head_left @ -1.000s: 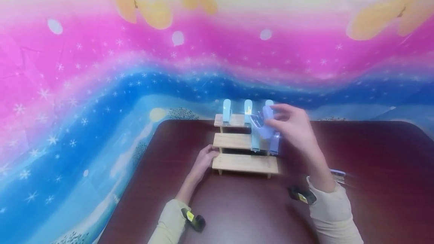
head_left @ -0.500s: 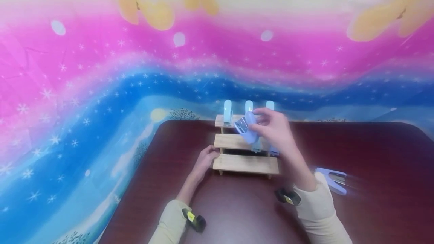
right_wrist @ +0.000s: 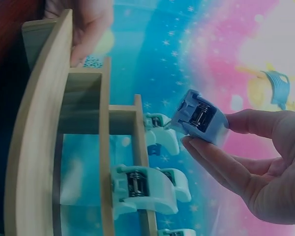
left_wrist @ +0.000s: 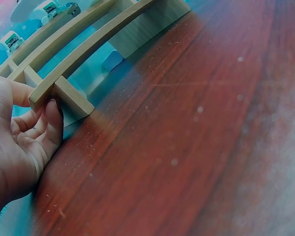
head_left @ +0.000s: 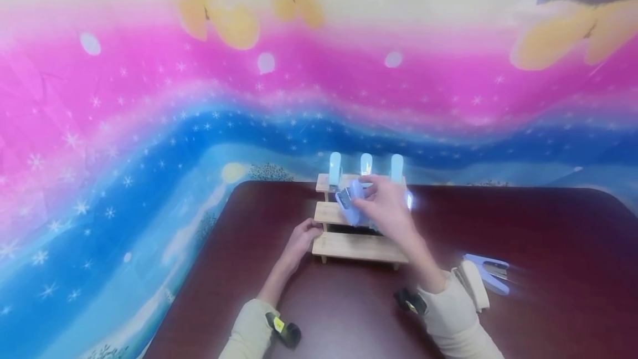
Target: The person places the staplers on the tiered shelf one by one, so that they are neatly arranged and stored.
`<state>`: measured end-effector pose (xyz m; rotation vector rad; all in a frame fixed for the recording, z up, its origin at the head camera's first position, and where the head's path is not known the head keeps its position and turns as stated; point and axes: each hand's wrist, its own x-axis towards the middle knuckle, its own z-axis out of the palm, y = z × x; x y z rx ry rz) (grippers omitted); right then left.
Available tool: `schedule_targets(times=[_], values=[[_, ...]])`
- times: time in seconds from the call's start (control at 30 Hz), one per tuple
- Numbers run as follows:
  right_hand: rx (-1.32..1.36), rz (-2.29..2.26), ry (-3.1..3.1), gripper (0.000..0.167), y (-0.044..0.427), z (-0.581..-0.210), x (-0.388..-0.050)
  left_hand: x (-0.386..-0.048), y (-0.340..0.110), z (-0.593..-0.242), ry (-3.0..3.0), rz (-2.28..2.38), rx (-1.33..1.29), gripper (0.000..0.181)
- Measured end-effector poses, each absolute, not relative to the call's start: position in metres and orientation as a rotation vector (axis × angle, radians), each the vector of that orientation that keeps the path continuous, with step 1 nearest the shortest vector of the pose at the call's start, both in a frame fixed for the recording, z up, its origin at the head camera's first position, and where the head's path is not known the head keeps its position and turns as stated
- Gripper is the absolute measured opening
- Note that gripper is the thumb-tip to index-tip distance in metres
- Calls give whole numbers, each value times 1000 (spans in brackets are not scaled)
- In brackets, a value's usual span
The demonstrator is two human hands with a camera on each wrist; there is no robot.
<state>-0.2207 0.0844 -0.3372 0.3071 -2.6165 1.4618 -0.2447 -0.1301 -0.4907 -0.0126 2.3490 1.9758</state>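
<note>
My right hand (head_left: 386, 204) pinches a lavender stapler (head_left: 350, 204) between thumb and fingers, tilted, just above the left part of the middle tier. In the right wrist view this stapler (right_wrist: 202, 118) hangs apart from the wood. My left hand (head_left: 301, 240) grips the left end of the lowest tier of a three-tier wooden rack (head_left: 359, 246). Finger and thumb lie around the plank end (left_wrist: 39, 96) in the left wrist view. A light blue stapler (right_wrist: 147, 189) stands on the middle tier, largely hidden by my right hand in the head view.
Light blue staplers (head_left: 335, 169) stand along the top tier. A lavender stapler (head_left: 409, 200) peeks out at the middle tier's right end. Another lavender stapler (head_left: 490, 275) lies on the dark red table (head_left: 548, 237) beside my right sleeve. A patterned cloth (head_left: 149, 181) hangs behind.
My right hand has carried the lavender stapler leftward and down, from the rack's right side to above the left of the middle tier. The left hand keeps its hold on the rack.
</note>
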Motion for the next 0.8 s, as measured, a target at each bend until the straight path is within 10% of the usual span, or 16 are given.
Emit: schedule_targets(times=[0.8], values=[[346, 1180, -2696, 44, 56, -359, -221, -242, -129, -489, 2379, 2005, 39, 14]])
